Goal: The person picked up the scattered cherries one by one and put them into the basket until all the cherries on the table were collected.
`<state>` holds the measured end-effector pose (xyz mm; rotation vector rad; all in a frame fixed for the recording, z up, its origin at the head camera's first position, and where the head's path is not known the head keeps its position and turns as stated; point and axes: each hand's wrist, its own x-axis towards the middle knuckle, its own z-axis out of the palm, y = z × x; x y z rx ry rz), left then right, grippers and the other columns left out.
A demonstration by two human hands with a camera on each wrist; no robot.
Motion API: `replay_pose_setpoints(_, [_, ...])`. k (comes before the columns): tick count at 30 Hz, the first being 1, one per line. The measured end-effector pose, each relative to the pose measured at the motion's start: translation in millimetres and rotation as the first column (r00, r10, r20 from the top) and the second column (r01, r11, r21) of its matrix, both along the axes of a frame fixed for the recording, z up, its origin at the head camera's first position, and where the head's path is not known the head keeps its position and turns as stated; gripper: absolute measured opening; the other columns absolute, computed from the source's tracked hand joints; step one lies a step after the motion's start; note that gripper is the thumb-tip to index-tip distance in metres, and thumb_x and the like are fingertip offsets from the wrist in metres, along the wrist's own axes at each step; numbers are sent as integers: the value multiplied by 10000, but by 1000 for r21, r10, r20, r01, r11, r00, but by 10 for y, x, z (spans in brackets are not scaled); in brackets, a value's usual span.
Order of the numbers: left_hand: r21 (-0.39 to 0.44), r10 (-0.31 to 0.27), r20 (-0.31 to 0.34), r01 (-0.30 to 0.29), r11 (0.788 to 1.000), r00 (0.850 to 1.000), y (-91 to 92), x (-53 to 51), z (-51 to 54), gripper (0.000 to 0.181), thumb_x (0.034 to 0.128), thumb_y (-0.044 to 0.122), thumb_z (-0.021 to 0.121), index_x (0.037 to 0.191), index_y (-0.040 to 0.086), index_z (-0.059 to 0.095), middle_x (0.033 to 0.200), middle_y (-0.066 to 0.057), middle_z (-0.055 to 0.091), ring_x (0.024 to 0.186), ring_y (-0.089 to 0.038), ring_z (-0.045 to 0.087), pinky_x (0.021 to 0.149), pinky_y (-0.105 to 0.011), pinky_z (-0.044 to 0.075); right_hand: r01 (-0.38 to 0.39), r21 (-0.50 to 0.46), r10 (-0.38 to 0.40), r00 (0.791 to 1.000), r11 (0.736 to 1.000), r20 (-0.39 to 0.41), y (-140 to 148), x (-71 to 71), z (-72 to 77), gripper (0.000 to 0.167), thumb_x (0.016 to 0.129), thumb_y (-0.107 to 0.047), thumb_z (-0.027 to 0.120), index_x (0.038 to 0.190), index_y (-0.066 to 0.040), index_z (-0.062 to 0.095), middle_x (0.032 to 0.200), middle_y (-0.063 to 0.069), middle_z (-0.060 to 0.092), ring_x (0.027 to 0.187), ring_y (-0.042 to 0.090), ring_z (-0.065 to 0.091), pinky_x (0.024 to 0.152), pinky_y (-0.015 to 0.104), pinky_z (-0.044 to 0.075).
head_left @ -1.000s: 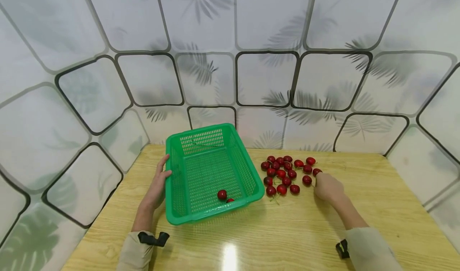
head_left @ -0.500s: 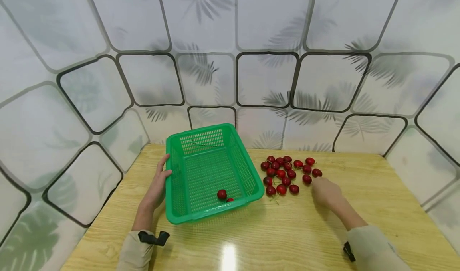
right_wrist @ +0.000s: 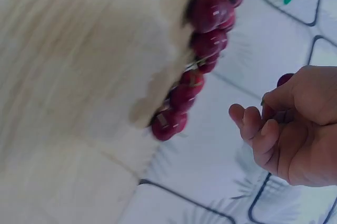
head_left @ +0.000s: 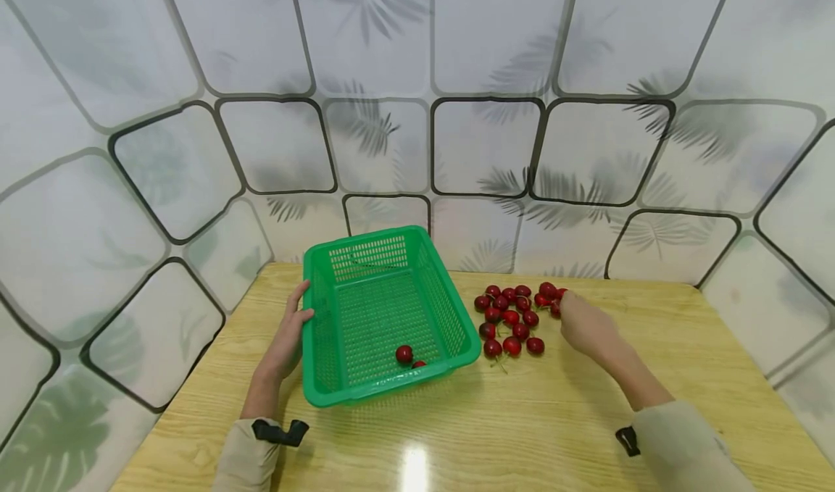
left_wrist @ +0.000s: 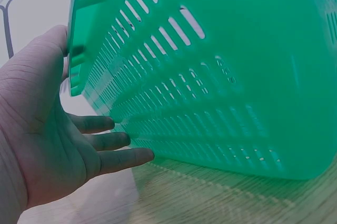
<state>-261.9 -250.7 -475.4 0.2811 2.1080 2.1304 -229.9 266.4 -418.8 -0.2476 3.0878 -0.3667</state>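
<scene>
A green plastic basket [head_left: 377, 318] stands on the table, with a couple of dark red cherries [head_left: 404, 354] inside near its front wall. At its left side, my left hand [head_left: 287, 340] rests thumb and forefinger against the rim; in the left wrist view, the other fingers [left_wrist: 124, 158] stretch out straight beside the slotted wall. My right hand [head_left: 590, 325] is over the right end of the cherry cluster [head_left: 511, 318]. In the right wrist view, thumb and fingers of the right hand [right_wrist: 297, 129] pinch a cherry [right_wrist: 285, 79] by its stem, most of the fruit hidden behind the hand.
Loose cherries [head_left: 512, 346], some with green stems, lie right of the basket. The wooden table [head_left: 509, 434] ends at a pale patterned backdrop [head_left: 483, 144] behind and at both sides. Black straps [head_left: 280, 432] circle the sleeved wrists.
My right hand has moved up and left, toward the other cherries. A cherry now shows just beyond it, while two at the right end are no longer seen. The left hand and basket stay put.
</scene>
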Motion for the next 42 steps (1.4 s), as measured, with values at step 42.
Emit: replay_pose_setpoints(42, [15, 8, 23, -8, 1000, 1000, 6, -14, 12, 594, 1077, 212, 310, 1587, 254, 8, 1497, -272, 215, 1014, -158, 598, 797, -267, 529, -277, 70, 280, 959, 958, -36, -2382, -287, 38, 148, 897, 112, 553, 936, -20, 607, 923, 141, 626, 847, 283, 651, 677, 384, 567])
